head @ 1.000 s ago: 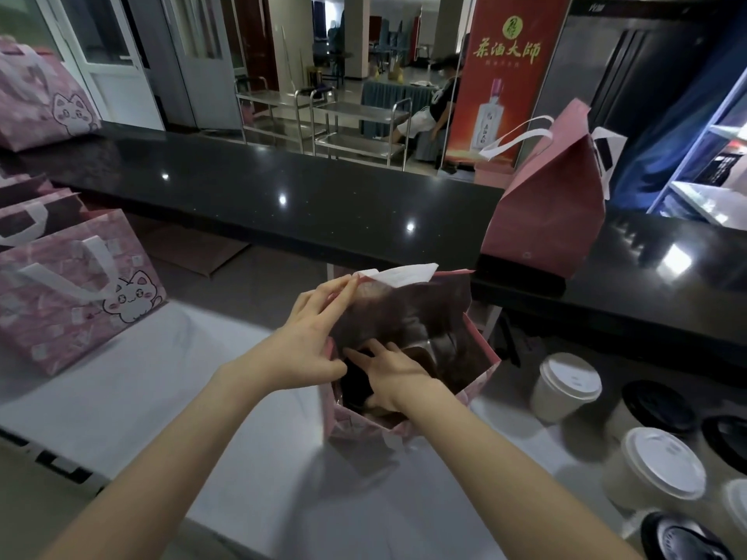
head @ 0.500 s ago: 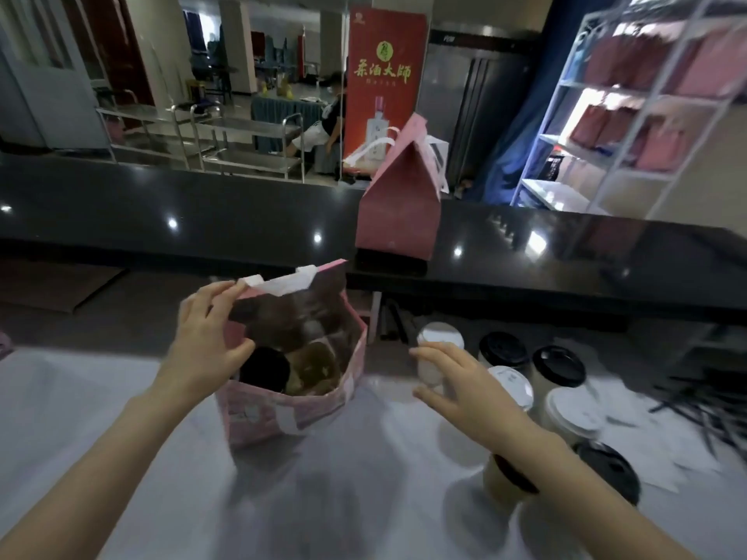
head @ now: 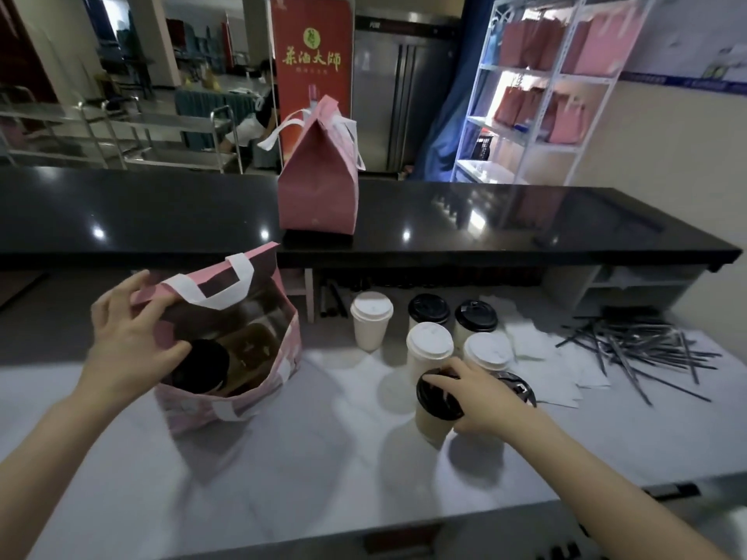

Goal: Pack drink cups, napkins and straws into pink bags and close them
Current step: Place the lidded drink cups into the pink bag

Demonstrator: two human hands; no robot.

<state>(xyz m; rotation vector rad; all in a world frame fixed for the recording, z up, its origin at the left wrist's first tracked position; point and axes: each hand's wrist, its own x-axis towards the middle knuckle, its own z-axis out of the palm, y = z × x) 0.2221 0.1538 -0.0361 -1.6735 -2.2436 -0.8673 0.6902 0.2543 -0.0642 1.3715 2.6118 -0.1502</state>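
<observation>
The left hand [head: 129, 345] grips the rim of an open pink bag [head: 242, 381], its thumb just beside a packed cup [head: 200, 365] inside. The right hand [head: 481, 402] curls its fingers round a black-lidded cup [head: 438, 402] on the white table [head: 323, 458]. Beyond those fingers stand spare cups [head: 371, 321]; to their right lie napkins [head: 558, 381] and straws [head: 630, 345].

An open pink bag [head: 242, 402] with white handles stands upright, one black-lidded cup [head: 200, 365] inside, and to its right stand pale paper cups [head: 371, 321] with white or black lids, the front cup [head: 438, 402] black-lidded, then flat white napkins [head: 558, 381] and a loose heap of black straws [head: 630, 345].
</observation>
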